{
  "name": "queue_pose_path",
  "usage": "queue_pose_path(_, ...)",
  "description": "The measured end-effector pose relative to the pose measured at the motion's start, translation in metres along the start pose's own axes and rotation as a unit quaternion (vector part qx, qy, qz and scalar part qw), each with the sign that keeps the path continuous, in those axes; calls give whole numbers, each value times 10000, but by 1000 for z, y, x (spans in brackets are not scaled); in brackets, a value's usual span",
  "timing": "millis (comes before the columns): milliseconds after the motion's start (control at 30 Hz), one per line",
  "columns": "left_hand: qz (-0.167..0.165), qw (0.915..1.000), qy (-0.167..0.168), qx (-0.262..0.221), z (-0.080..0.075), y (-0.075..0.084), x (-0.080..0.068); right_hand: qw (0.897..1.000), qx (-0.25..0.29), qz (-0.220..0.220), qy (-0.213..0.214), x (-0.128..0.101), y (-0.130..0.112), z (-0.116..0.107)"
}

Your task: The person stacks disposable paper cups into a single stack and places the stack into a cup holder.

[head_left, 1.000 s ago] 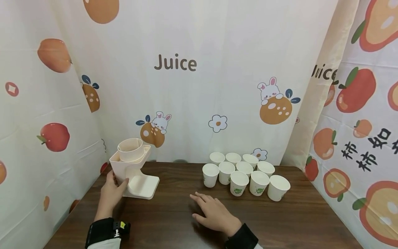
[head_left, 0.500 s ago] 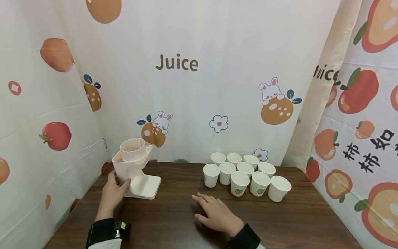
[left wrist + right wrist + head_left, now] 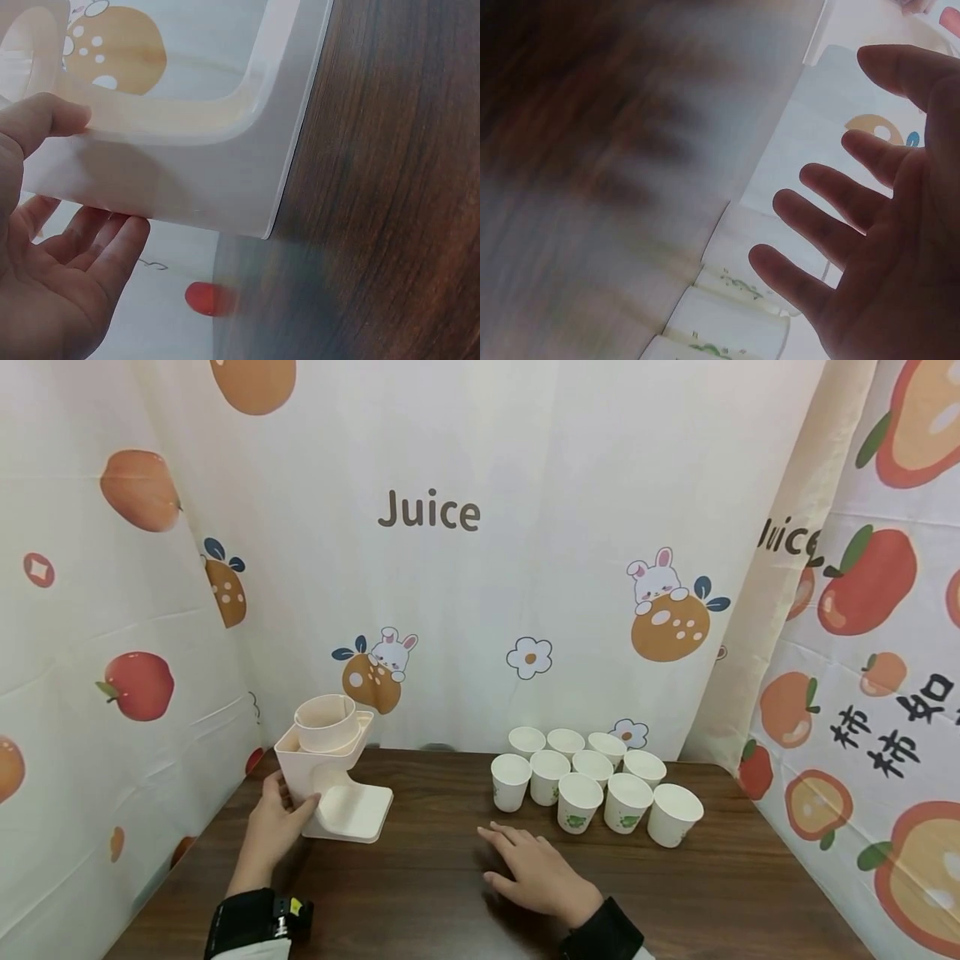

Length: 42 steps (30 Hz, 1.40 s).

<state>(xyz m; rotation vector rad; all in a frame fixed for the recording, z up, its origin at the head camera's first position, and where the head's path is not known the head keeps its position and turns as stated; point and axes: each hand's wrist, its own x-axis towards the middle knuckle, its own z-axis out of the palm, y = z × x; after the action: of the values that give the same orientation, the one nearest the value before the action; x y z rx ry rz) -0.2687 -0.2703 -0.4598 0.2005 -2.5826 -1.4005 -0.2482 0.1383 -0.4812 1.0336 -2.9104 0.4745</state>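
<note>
At the table's left side stands a cream plastic stand (image 3: pixel 300 775), with a round open collar (image 3: pixel 327 720) on top and a flat base plate (image 3: pixel 358 810) reaching right. My left hand (image 3: pixel 272 827) grips its upright body, thumb on the near side and fingers on the left side. In the left wrist view the thumb (image 3: pixel 64 120) and the fingers lie on opposite faces of the stand's wall (image 3: pixel 172 176). My right hand (image 3: pixel 542 870) is held palm down over the table with its fingers spread, holding nothing. Beyond it stand several white paper cups (image 3: pixel 580 804) with green prints.
The dark wooden table (image 3: pixel 420 893) is bordered by a printed cloth curtain (image 3: pixel 450 593) at the back and both sides. The cups stand upright in a close group at the right rear, near the back edge.
My right hand has drifted slightly to the right, its fingers still extended. The left hand keeps its hold on the stand; the whole head view has shifted a little.
</note>
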Motion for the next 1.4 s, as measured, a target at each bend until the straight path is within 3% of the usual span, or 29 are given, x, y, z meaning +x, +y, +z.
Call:
queue_pose_path(333, 38, 10000, -39, -14, 1, -2, -2, 9998, 90, 114, -111, -2, 8, -2)
queue_pose_path(567, 52, 9999, -54, 73, 5, 0, -8, 9999, 3, 118, 45, -8, 9, -7)
queue_pose_path(1400, 747, 9955, -122, 566, 20, 12, -25, 9990, 237, 359, 138, -32, 32, -16)
